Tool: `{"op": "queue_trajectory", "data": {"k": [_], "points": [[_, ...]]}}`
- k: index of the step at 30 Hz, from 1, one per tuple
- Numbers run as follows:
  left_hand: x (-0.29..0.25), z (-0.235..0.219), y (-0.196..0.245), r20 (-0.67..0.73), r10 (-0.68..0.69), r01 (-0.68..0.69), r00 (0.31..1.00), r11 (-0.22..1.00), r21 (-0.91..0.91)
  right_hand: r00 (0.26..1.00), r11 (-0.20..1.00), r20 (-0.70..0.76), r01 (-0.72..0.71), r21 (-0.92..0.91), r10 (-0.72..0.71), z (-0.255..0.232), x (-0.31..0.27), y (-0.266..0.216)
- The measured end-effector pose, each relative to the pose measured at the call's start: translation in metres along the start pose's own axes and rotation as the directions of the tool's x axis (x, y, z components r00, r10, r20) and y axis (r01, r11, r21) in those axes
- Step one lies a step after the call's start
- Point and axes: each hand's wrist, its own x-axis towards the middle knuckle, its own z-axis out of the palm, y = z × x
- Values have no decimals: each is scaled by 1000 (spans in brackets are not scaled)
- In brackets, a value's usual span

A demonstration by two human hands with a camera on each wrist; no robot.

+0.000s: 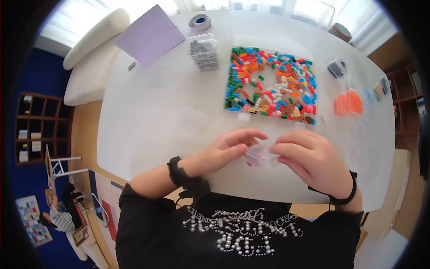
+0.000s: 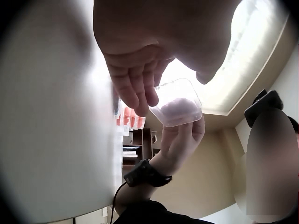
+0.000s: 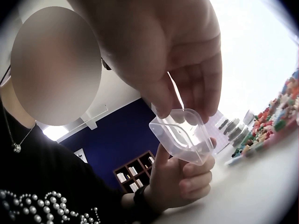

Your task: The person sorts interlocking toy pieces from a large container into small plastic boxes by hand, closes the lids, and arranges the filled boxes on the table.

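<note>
Both hands hold a small clear plastic box (image 1: pixel 259 157) above the front of the table, close to the person's chest. The left hand (image 1: pixel 226 150) has its thumb and fingers at the box's left side, fingertips partly hidden behind it. From the right, the right hand (image 1: pixel 311 157) pinches the box's edge between thumb and fingers. A thin upright strip of clear plastic (image 3: pixel 175 88) shows between the right thumb and fingers in the right wrist view. The box (image 3: pixel 182 135) is tilted there, and no bricks show inside.
Beyond the hands lies a tray (image 1: pixel 273 120) full of small coloured bricks. Stacked clear boxes (image 1: pixel 204 51), a tape roll (image 1: pixel 199 22) and a purple sheet (image 1: pixel 150 36) are at the back left. Clear boxes with orange contents (image 1: pixel 348 104) stand on the right.
</note>
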Motion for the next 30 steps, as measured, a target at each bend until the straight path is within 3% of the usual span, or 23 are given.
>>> {"op": "queue_trajectory", "data": {"k": [1,3,4,6,10,12,13,19,21,25,27,30], "points": [[0,10,4,-28,14,-14,999,1000,11,999,999,10,31,8,-31,-1,2,-1],[1,32,16,-168,-175,192,970,977,92,1000,996,11,5,84,-6,-4,3,-3],[1,27,14,-197,-159,180,967,979,96,999,994,36,-34,107,30,-4,2,-5],[2,13,7,147,-177,175,973,984,25,998,997,63,-29,66,25,1,2,-4],[1,10,0,78,-213,211,974,977,33,999,997,25,-34,-74,36,14,6,-4],[3,8,1,-126,-222,215,967,974,-67,997,992,72,-31,-126,41,15,6,-11],[2,9,-1,-140,-212,205,967,976,-68,992,982,107,-43,-182,63,16,7,-15],[4,8,-4,-122,-189,171,974,975,-143,961,945,166,-171,-280,223,27,7,-11],[5,6,-4,-158,-224,158,962,924,-349,961,949,157,-182,-256,227,21,9,-9],[5,2,-7,-130,-204,147,970,924,-353,966,979,174,-177,-101,193,14,7,6],[7,3,0,1,-281,278,960,947,-161,975,983,141,-158,-89,170,16,7,10],[3,9,0,-20,-252,247,968,959,-139,984,988,107,-135,-78,143,20,10,13]]}}
